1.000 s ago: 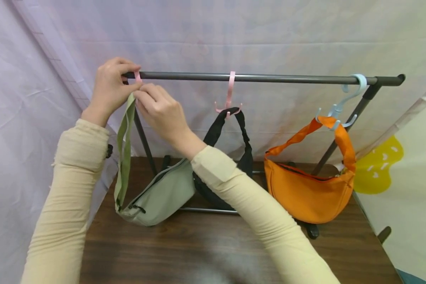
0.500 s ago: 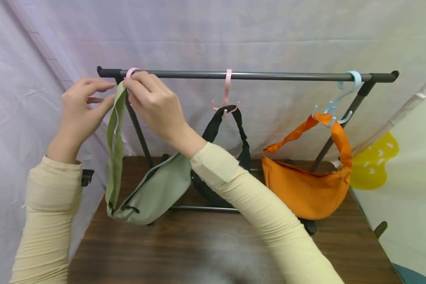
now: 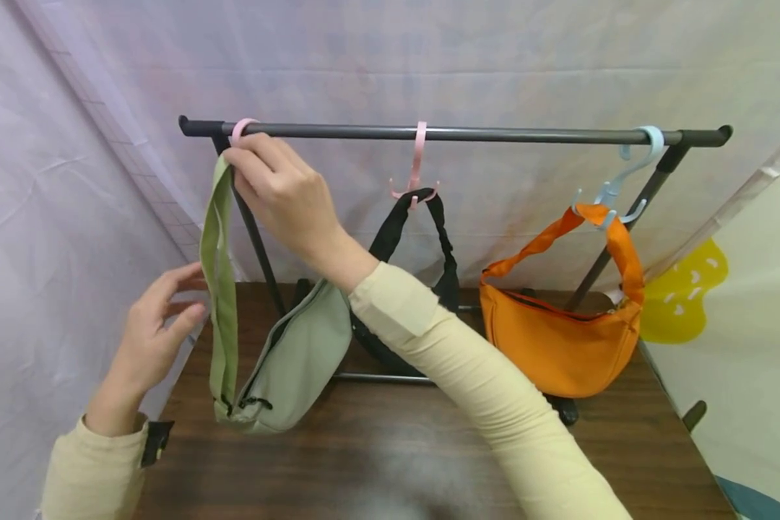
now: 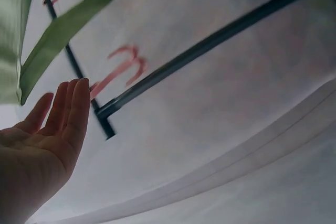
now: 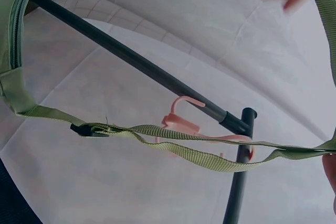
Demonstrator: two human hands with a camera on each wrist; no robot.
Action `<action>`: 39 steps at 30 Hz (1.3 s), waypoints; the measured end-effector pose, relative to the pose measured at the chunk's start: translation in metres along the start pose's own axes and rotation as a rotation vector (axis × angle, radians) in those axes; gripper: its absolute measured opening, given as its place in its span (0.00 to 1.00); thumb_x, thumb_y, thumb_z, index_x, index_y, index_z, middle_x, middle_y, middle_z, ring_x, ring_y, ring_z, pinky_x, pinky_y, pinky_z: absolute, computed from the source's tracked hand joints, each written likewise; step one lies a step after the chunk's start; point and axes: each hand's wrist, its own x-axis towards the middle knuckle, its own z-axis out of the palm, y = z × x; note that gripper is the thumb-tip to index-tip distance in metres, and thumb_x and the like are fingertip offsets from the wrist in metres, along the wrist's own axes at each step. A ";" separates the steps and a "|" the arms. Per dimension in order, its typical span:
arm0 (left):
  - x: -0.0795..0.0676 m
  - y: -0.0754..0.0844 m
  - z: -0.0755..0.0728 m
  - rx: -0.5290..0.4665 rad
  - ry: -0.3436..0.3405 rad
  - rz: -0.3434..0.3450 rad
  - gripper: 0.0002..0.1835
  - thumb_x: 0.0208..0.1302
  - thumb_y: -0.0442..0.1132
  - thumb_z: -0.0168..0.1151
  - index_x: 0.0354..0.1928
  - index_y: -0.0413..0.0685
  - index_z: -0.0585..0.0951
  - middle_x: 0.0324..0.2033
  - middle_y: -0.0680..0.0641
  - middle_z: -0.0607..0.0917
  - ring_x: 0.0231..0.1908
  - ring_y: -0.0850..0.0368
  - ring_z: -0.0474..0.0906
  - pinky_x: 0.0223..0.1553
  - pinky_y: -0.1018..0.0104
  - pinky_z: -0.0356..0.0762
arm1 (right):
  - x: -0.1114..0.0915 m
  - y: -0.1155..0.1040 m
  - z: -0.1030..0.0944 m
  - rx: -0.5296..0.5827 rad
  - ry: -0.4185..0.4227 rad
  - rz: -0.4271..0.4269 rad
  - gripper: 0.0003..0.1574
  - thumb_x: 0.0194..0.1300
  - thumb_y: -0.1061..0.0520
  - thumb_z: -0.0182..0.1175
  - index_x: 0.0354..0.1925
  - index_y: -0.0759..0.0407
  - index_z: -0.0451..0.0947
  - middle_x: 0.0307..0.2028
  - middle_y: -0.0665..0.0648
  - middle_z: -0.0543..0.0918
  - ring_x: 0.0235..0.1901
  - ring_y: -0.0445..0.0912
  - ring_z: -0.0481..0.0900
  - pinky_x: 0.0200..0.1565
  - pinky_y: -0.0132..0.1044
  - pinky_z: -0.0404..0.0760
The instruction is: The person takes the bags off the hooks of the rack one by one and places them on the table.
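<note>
A sage-green shoulder bag (image 3: 308,354) hangs tilted below my right hand (image 3: 286,195). That hand pinches the top of its light green strap (image 3: 221,303), close by the left pink hook (image 3: 239,130) on the rail. In the right wrist view, the strap (image 5: 210,162) stretches across in front of the pink hook (image 5: 181,124). My left hand (image 3: 152,328) is lower, palm turned toward the bag, fingertips right at the strap's left edge. In the left wrist view, the left hand (image 4: 50,140) has extended fingers and holds nothing.
A dark metal rack rail (image 3: 494,134) runs across the back. A black bag (image 3: 393,235) hangs from the middle pink hook (image 3: 419,159), partly hidden by my right forearm. An orange bag (image 3: 562,339) hangs from a light blue hook (image 3: 624,180). The rack stands on a brown wooden table (image 3: 338,462).
My left hand has left the rail and pink hook and dropped down beside the strap. The right hand keeps pinching the strap's top while the bag's body has swung slightly.
</note>
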 end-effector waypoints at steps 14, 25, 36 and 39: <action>-0.116 -0.031 0.038 0.129 -0.060 -0.493 0.39 0.44 0.34 0.71 0.60 0.39 0.64 0.49 0.49 0.72 0.39 0.81 0.66 0.38 0.85 0.67 | -0.008 0.004 -0.001 0.020 0.022 0.000 0.15 0.64 0.65 0.46 0.39 0.63 0.80 0.38 0.55 0.80 0.39 0.46 0.77 0.47 0.24 0.72; -0.145 -0.052 0.085 0.109 0.241 -0.627 0.34 0.41 0.28 0.72 0.54 0.37 0.70 0.45 0.49 0.74 0.37 0.80 0.68 0.35 0.89 0.68 | -0.009 0.005 -0.003 -0.019 0.031 -0.012 0.16 0.64 0.65 0.45 0.38 0.63 0.80 0.38 0.55 0.80 0.40 0.46 0.77 0.49 0.23 0.70; -0.150 -0.063 0.104 -0.222 0.549 -0.556 0.21 0.39 0.12 0.62 0.35 0.40 0.76 0.29 0.59 0.79 0.30 0.72 0.77 0.28 0.83 0.74 | -0.018 0.011 -0.002 0.004 0.031 0.004 0.15 0.62 0.66 0.45 0.36 0.64 0.80 0.35 0.56 0.80 0.36 0.46 0.77 0.44 0.25 0.73; -0.150 -0.063 0.101 -0.315 0.616 -0.515 0.25 0.38 0.09 0.59 0.32 0.46 0.77 0.28 0.57 0.80 0.30 0.70 0.78 0.29 0.83 0.75 | -0.021 0.015 0.000 0.017 0.030 0.019 0.15 0.63 0.66 0.46 0.35 0.65 0.80 0.35 0.57 0.80 0.36 0.46 0.77 0.44 0.24 0.73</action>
